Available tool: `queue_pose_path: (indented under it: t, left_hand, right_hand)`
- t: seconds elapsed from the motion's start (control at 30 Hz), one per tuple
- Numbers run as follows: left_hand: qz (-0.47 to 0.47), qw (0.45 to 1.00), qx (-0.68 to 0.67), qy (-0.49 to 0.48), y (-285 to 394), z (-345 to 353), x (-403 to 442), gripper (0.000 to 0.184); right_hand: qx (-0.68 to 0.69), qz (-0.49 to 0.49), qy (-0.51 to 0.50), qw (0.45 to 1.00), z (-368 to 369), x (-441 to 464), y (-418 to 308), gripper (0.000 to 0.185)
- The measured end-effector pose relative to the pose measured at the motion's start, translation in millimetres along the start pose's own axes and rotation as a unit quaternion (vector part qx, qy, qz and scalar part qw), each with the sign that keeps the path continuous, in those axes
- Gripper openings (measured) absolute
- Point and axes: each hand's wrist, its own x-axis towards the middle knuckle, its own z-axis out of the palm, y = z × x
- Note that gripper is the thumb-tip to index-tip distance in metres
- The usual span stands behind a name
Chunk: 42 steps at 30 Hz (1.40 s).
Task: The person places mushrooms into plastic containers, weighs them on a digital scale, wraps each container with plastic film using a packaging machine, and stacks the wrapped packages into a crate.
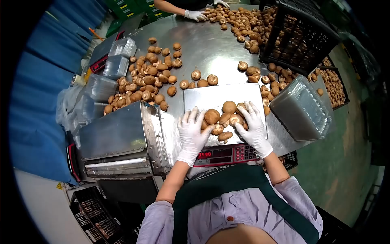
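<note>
Several brown mushrooms [212, 116] lie in a cluster on the flat metal plate [221, 91] of a weighing scale, whose red display [205, 154] is lit. My left hand [191, 132], in a white glove, rests at the cluster's left side with fingers spread and touches the mushrooms there. On the right side my gloved right hand [252, 128] also has its fingers apart, against the mushrooms. One small mushroom [224, 136] lies between the hands, nearer the scale's front edge.
A mushroom pile [150, 75] lies left, beside clear trays [99, 87] and a metal machine [115, 132]. Stacked clear trays [302, 110] stand right. Behind are a black crate [298, 36], more mushrooms [248, 24] and another person's gloved hand [196, 15].
</note>
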Motion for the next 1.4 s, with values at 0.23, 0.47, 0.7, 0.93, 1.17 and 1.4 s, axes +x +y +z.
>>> queue_pose_path:
  t: [0.23, 0.47, 0.7, 0.93, 1.17, 1.4]
  left_hand:
    - [0.027, 0.998, -0.036, -0.031, 2.0, -10.0, 1.7, 0.063]
    - [0.034, 0.996, -0.077, -0.029, 4.3, -20.3, 22.4, 0.063]
    - [0.002, 0.969, -0.234, -0.084, -11.2, -18.4, 30.3, 0.046]
    - [-0.277, 0.769, -0.538, 0.206, -81.8, 6.4, 31.2, 0.046]
    - [-0.284, 0.929, -0.151, 0.180, -135.4, 52.7, 14.5, 0.049]
    - [-0.270, 0.904, -0.290, 0.158, -99.0, 8.9, -4.9, 0.027]
  right_hand:
    - [-0.017, -0.010, 0.005, 1.000, 3.3, -0.3, 3.2, 0.051]
    - [0.057, 0.033, 0.033, 0.997, -8.2, -4.6, 4.8, 0.052]
    - [0.050, 0.069, 0.104, 0.991, -31.3, -10.6, 9.3, 0.044]
    - [0.032, 0.094, 0.149, 0.984, -38.5, -13.6, 31.1, 0.036]
    - [0.049, 0.119, 0.130, 0.983, -35.3, -14.7, 35.2, 0.032]
    - [0.093, 0.187, 0.118, 0.971, -43.0, -18.8, 39.4, 0.027]
